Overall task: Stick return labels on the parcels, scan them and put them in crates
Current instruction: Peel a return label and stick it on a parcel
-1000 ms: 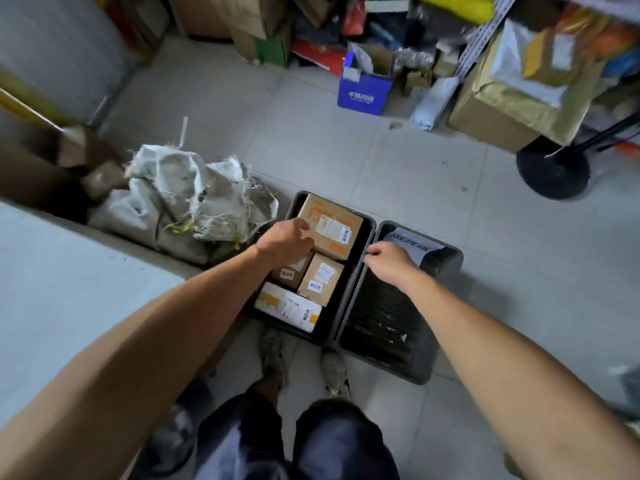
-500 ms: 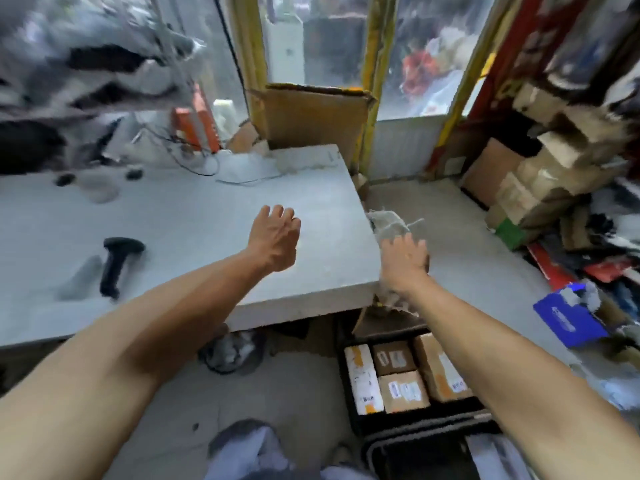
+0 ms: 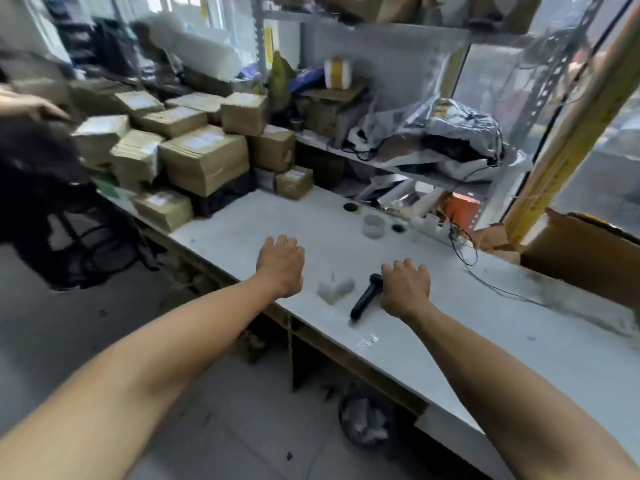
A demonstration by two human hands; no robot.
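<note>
A heap of brown cardboard parcels (image 3: 204, 161) with white labels is stacked on the far left end of the white worktable (image 3: 433, 341). A black handheld scanner (image 3: 363, 301) lies on the table, and a small white object (image 3: 336, 289) sits just left of it. My left hand (image 3: 280, 265) hovers over the table's near edge, fingers loosely curled, holding nothing. My right hand (image 3: 405, 285) hangs just right of the scanner's head, fingers relaxed, empty. No crates are in view.
A small box (image 3: 294, 181) stands alone behind the bare middle of the table. A clear tape roll (image 3: 373, 226), cables (image 3: 464, 251) and an open carton (image 3: 585, 258) lie at the back right. A black chair (image 3: 45, 188) stands at left. A bin (image 3: 367, 420) sits under the table.
The view has swung from the floor crates up and left to the worktable. Both hands left the crates empty and now hover over the table near the scanner.
</note>
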